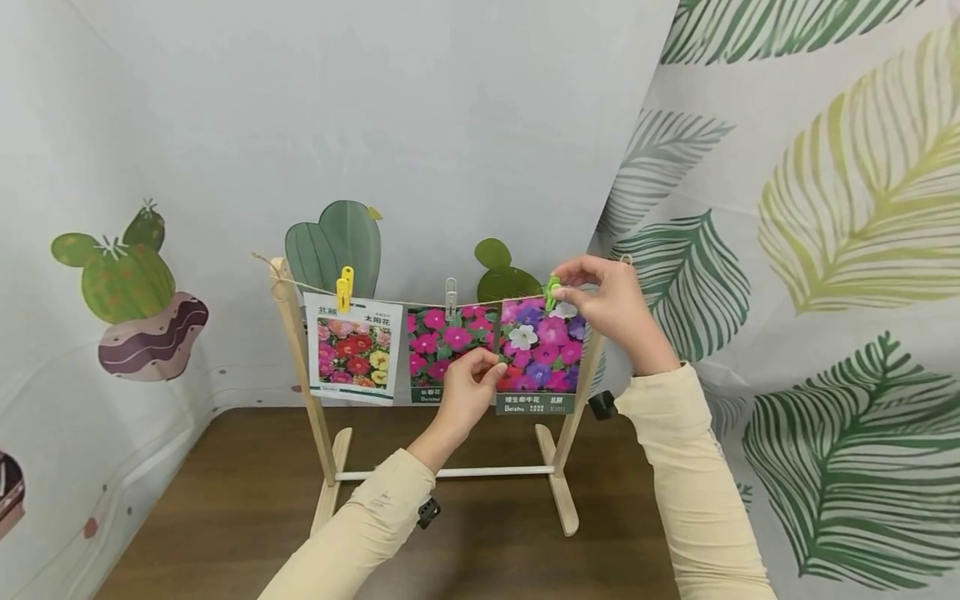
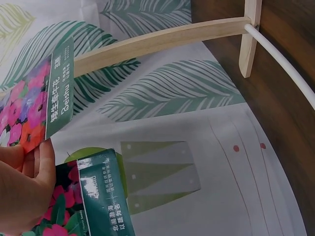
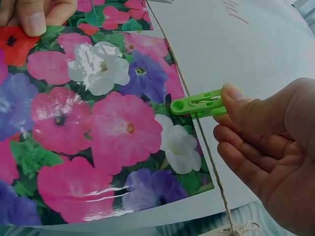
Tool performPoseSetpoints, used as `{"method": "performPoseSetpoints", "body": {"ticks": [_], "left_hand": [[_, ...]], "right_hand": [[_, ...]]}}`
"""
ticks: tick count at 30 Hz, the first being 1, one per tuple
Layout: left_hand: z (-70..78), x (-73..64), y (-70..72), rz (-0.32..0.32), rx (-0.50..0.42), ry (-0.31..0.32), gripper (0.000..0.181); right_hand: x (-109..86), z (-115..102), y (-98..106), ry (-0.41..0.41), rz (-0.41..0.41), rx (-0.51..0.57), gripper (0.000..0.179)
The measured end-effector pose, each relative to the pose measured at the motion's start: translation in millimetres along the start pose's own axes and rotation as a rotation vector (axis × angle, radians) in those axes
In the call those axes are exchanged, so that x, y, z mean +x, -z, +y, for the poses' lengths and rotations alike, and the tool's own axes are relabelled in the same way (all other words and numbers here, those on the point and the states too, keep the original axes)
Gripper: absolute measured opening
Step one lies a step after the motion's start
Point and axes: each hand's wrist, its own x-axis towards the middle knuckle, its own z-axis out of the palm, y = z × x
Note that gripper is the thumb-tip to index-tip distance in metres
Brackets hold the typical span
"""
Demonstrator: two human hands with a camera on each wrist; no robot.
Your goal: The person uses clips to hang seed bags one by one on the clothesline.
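My right hand pinches a green clothespin between thumb and forefinger. In the right wrist view the clothespin's tip lies over the twine and the top edge of a petunia seed packet. That packet's left edge is between the thumb and fingers of my left hand. Partly behind the left hand, a packet of pink flowers hangs under a grey clothespin. Farther left, a white-bordered packet hangs from a yellow clothespin.
The twine runs between the posts of a wooden frame, joined low down by a white rod. It stands on a brown tabletop. Behind it hangs a pale cloth printed with cacti, with a leaf-patterned one at right.
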Motion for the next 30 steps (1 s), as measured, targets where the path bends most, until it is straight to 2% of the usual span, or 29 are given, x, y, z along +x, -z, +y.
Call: {"method": "performPoseSetpoints", "body": {"ticks": [4, 11, 19, 24, 30], "left_hand": [[0.3, 1.1, -1.3, 0.01, -0.005, 0.004, 0.005], [3.1, 0.9, -3.5, 0.068, 0.041, -0.013, 0.007], [4.0, 0.0, -6.9, 0.116, 0.019, 0.018, 0.009], [2.3, -1.5, -8.0, 0.117, 0.033, 0.022, 0.011], [1.5, -2.2, -7.6, 0.098, 0.028, 0.033, 0.014]], "right_hand": [[-0.1, 2.2, -0.6, 0.005, -0.004, 0.009, 0.016], [-1.5, 2.3, -0.1, -0.007, -0.028, -0.001, 0.018], [-3.2, 0.4, 1.1, -0.001, -0.079, -0.034, 0.028], [-5.3, 0.4, -0.5, 0.013, -0.109, -0.042, 0.032], [-6.5, 0.9, -1.3, 0.019, -0.107, -0.061, 0.033]]}}
